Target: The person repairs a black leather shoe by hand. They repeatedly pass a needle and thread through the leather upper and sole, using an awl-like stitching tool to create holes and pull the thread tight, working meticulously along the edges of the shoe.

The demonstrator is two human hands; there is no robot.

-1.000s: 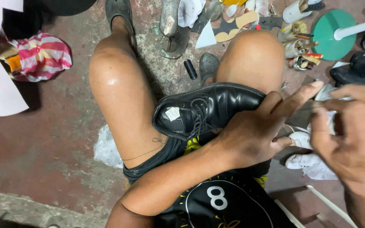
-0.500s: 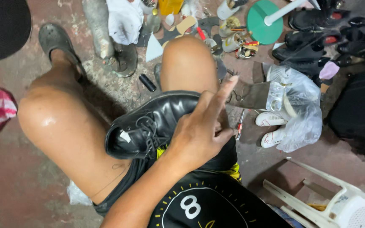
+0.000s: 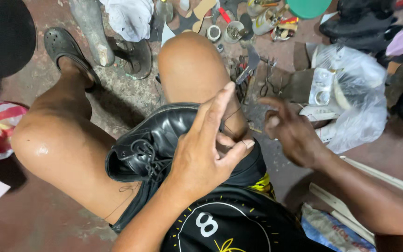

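A view straight down at a seated person's lap and bare knees. A glossy black leather lace-up shoe point(image 3: 152, 142) lies across the lap between the thighs, resting against the inner side of the right thigh, its laces facing up and its toe pointing toward the right knee. The left hand point(image 3: 201, 154) presses down on the shoe's upper side, palm on the leather, index and middle fingers stretched out straight and the other fingers curled in; a thin dark thread point(image 3: 232, 122) runs by the fingertips. It steadies the shoe rather than closing around it. The right hand point(image 3: 290, 133) hovers just beside the right knee, clear of the shoe, fingers loosely half-curled; it is motion-blurred, so whether it pinches anything cannot be told. On the stained concrete floor point(image 3: 131, 98) beyond the knees lie scattered metal tools point(image 3: 253, 65), a crumpled clear plastic bag point(image 3: 360, 98) holding white shoes, and a grey rubber clog point(image 3: 64, 46) on the left foot.
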